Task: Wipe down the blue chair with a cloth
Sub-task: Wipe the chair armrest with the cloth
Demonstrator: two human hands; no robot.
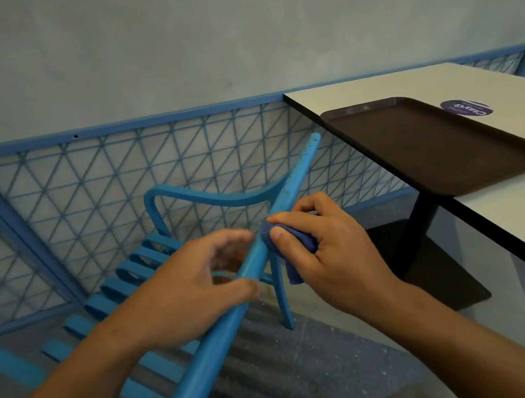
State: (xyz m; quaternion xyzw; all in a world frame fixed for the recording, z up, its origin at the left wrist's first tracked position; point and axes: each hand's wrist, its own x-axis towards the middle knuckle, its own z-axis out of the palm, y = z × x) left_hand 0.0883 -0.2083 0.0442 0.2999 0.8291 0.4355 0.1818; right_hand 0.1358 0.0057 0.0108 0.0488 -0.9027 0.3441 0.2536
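My right hand [324,244] pinches the cloth [291,246] against the blue chair [209,343], tipped on its side, whose round leg runs from low left up to the far right, while my left hand [198,279] curls loosely around it just below.

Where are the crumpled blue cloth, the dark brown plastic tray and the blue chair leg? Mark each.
crumpled blue cloth [296,245]: head view, fold below the thumb.
dark brown plastic tray [418,145]: head view, flat bottom.
blue chair leg [209,343]: head view, mid-length of tube.
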